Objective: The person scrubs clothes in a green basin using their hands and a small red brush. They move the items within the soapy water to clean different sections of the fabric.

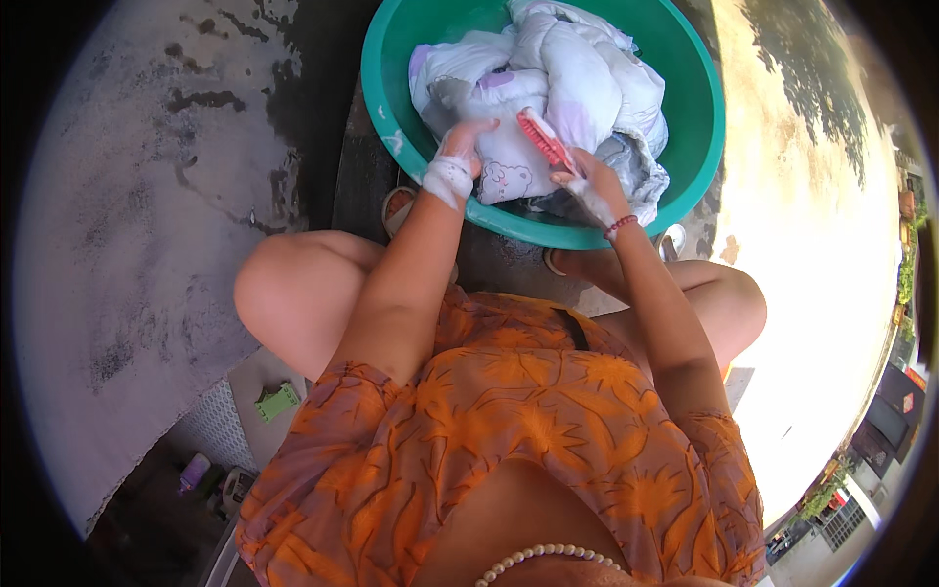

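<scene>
Wet white fabric (579, 81) with pale purple patches and a printed animal face is heaped in a large green plastic basin (704, 139). My right hand (598, 183) grips a red scrubbing brush (543, 138) by one end, tilted above the cloth. Foam covers the bristle side's far tip and part of that hand. On the basin's near left side, my left hand (462, 147) is at the fabric, its fingers apart and slightly blurred; thick suds ring the wrist. Whether it touches the cloth is hard to tell. Greyish fabric (623, 161) lies under the white cloth at the right.
My bent knees flank the basin's near side, with sandalled feet below its rim. Concrete ground (147, 220) with wet marks spreads left; sunlit ground (792, 257) lies right. A small green plastic piece (277, 402) and a purple bottle (194, 472) are at lower left.
</scene>
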Demonstrator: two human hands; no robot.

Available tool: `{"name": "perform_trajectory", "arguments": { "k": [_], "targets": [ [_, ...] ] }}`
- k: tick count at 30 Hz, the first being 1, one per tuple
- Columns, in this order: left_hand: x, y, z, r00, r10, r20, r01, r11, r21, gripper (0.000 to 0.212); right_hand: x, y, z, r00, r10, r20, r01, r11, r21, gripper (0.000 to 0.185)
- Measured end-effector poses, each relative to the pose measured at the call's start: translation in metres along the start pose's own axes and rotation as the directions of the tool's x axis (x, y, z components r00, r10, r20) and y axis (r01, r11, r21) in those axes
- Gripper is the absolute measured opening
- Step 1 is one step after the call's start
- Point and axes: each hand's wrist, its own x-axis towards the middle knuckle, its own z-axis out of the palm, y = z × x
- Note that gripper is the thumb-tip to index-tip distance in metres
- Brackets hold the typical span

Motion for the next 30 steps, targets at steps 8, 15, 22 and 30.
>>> {"name": "perform_trajectory", "arguments": {
  "k": [8, 15, 22, 30],
  "targets": [
    [-0.008, -0.005, 0.029, 0.969, 0.12, -0.216, -0.153, 0.978, -0.143, 0.046, -0.008, -0.034, 0.041, 0.963, -0.262, 0.06, 0.251, 0.798, -0.548, 0.035],
    [-0.03, 0.01, 0.021, 0.977, 0.185, 0.11, -0.159, 0.965, -0.21, 0.054, 0.053, 0.009, -0.009, 0.95, 0.034, -0.31, -0.119, 0.958, -0.262, 0.041],
    [-0.043, -0.009, 0.026, 0.997, 0.068, 0.028, -0.054, 0.929, -0.367, 0.056, 0.03, -0.098, 0.05, 0.933, -0.308, -0.186, 0.237, 0.915, -0.326, 0.031],
    [-0.048, 0.047, 0.057, 0.985, 0.161, 0.055, -0.133, 0.931, -0.339, 0.064, -0.025, -0.062, 0.047, 0.957, -0.281, -0.067, 0.244, 0.911, -0.333, 0.039]
  ]
}}
